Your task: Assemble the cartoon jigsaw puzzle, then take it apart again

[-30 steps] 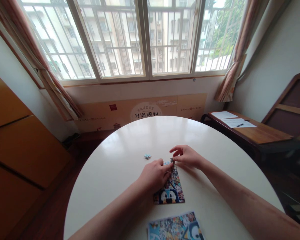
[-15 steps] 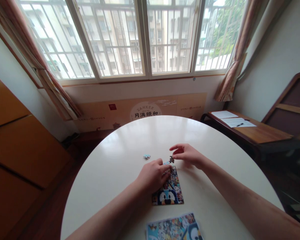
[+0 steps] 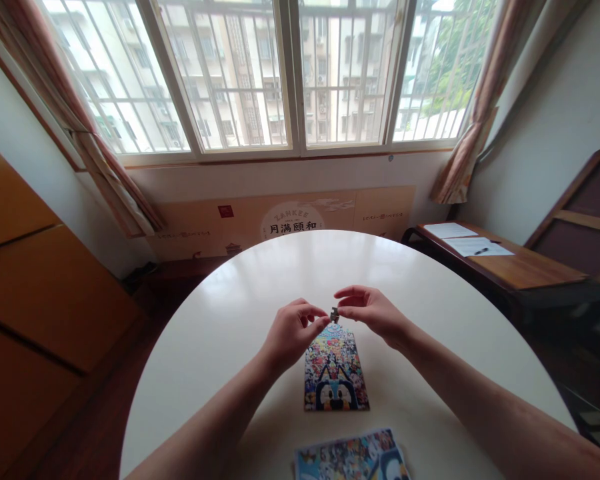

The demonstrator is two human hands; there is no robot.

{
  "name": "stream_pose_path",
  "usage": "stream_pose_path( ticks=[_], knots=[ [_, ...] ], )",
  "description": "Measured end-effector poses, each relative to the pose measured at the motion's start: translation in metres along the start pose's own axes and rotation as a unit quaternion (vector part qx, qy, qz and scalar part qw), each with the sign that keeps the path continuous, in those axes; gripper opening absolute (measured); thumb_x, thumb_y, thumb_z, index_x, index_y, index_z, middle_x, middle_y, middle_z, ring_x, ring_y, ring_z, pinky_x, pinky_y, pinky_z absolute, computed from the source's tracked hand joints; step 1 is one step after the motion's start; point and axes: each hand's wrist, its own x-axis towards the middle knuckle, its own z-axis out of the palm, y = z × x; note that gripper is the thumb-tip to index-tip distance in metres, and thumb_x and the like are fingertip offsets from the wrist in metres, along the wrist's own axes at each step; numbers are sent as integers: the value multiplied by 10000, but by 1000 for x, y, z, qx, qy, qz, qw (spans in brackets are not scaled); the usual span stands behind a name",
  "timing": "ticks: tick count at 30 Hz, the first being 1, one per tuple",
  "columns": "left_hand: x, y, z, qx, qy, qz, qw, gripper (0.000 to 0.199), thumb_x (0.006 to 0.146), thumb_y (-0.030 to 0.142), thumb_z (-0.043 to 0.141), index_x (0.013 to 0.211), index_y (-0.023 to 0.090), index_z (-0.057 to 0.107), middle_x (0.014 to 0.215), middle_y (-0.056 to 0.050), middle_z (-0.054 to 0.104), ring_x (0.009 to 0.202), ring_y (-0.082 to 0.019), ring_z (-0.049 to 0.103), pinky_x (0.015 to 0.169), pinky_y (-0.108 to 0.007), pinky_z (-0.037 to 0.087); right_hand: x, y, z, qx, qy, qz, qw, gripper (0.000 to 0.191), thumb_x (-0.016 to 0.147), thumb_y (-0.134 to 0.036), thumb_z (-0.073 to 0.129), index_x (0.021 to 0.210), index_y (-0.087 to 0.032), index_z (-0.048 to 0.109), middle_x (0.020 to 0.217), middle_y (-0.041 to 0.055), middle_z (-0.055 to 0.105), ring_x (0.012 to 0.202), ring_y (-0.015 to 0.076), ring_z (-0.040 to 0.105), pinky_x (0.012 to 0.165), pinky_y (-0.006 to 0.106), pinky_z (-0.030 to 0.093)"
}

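Note:
A small dark puzzle piece (image 3: 335, 315) is held up just above the far edge of a jigsaw puzzle (image 3: 333, 373). My right hand (image 3: 375, 313) grips its right side by the fingertips, with a finger stretched out above. From the left, my left hand (image 3: 293, 333) pinches the piece's other edge between thumb and finger. The puzzle lies flat, showing a blue cartoon dog's face at the near end and a crowded colourful pattern beyond. Its upper left part is partly covered by my left hand.
Nearer me lies a printed picture (image 3: 350, 457) with a similar design, cut off by the frame. The round white table (image 3: 210, 293) stands before a window. At right, papers (image 3: 473, 247) and a pen rest on a wooden side table (image 3: 535, 261).
My left hand has lifted off the puzzle and moved up to the piece. My right hand brought the piece slightly left. The loose pieces seen left of the puzzle are now hidden behind my left hand.

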Motion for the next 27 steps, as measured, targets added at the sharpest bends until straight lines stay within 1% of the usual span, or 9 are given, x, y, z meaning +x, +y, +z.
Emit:
stream_pose_path(
  ticks=[3, 7, 16, 21, 24, 27],
  knots=[
    [1, 2, 0, -23, -9, -17, 1000, 189, 844, 326, 661, 815, 175, 772, 746, -47, 643, 642, -149, 555, 617, -273, 444, -2, 0, 5, 18, -1, -18, 1000, 381, 686, -343, 840, 1008, -183, 714, 897, 74, 751, 853, 220, 700, 856, 414, 520],
    [1, 1, 0, -41, -17, -36, 998, 177, 832, 308, 653, 794, 174, 762, 762, -49, 660, 673, -158, 572, 639, -276, 449, -4, 1, 8, 23, 4, -40, 999, 366, 696, -350, 844, 995, -184, 714, 886, 71, 744, 845, 216, 699, 825, 406, 546],
    [5, -7, -1, -89, -49, -98, 990, 240, 808, 379, 658, 801, 154, 742, 785, -64, 711, 737, -196, 625, 681, -299, 472, -3, 8, 7, 23, -5, -70, 997, 351, 708, -336, 849, 1000, -196, 714, 884, 59, 737, 844, 210, 704, 815, 404, 573],
    [5, -10, 2, -109, -70, -125, 984, 257, 795, 392, 656, 816, 150, 740, 793, -67, 738, 760, -207, 652, 699, -302, 491, -4, 5, 6, 28, -21, -76, 996, 353, 718, -335, 848, 1018, -209, 710, 910, 53, 739, 857, 203, 708, 824, 393, 581],
    [7, -13, -2, -89, -58, -123, 987, 260, 798, 390, 644, 819, 150, 741, 794, -66, 744, 757, -208, 658, 694, -303, 493, -6, 0, 5, 27, -17, -75, 997, 355, 718, -347, 844, 1017, -210, 709, 908, 54, 740, 858, 207, 710, 834, 401, 580],
    [12, -20, -16, -23, -24, -118, 992, 274, 822, 385, 606, 837, 151, 746, 792, -67, 743, 746, -209, 659, 683, -304, 485, -5, 0, 4, 5, 6, -67, 998, 373, 711, -369, 838, 1016, -197, 708, 900, 63, 739, 871, 222, 709, 855, 425, 570]
  ],
)
